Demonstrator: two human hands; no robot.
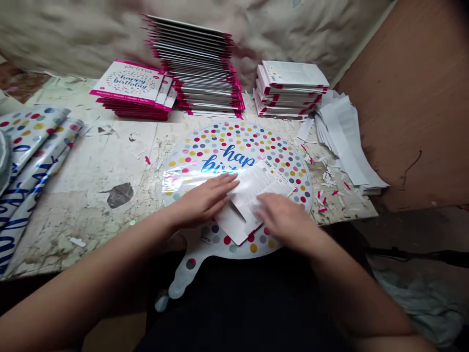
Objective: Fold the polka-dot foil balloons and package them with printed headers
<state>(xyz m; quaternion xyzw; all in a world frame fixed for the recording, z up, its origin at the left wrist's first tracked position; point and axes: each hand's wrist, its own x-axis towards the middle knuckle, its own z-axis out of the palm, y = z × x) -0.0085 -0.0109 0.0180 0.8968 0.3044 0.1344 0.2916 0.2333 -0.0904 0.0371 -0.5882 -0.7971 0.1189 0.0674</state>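
Note:
A flat, uninflated foil balloon point(183, 161) with coloured dots and blue "happy birthday" lettering lies before me, its tail pointing to the lower left. On top of it rests a white printed card sleeve point(249, 188), turned at an angle and covering part of the lettering. My left hand point(207, 198) lies over the balloon with fingers stretched out, the fingertips touching the sleeve's left edge. At the sleeve's right side is my right hand point(284, 215), its fingers bent and blurred by motion. Whether they pinch the sleeve is unclear.
Behind the balloon stand a tall stack of pink-edged card packs point(201, 63), a lower "prima happy birthday" stack point(128, 85) and a white stack point(293, 88). Paper strips point(348, 137) and scraps lie right. More foil balloons point(32, 156) lie left. A brown panel point(410, 98) borders the table.

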